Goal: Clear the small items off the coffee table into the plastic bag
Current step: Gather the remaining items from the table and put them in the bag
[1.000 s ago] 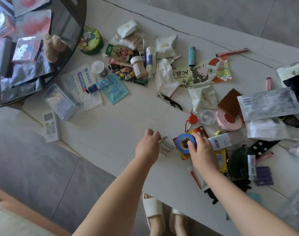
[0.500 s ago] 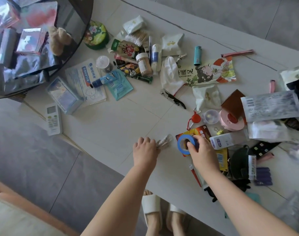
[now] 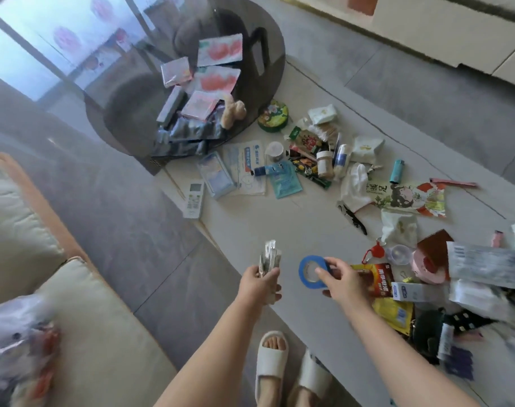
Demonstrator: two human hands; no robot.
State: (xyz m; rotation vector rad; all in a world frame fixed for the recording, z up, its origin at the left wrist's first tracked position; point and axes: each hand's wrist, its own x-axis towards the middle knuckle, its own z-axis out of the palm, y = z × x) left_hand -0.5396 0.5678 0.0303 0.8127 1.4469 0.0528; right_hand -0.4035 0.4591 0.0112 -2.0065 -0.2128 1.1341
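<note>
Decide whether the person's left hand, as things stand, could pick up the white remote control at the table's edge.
Probably not yet: the left hand already grips small clear packets, so its grip is full. The path itself looks free, since bare table lies between it and the remote control.

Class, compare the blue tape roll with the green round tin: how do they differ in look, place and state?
The blue tape roll is an open ring, plain blue; the green round tin is a closed container with a patterned lid. The tape roll is lifted, held by the right hand; the tin rests untouched on the coffee table, at its far end. Both are round.
</note>
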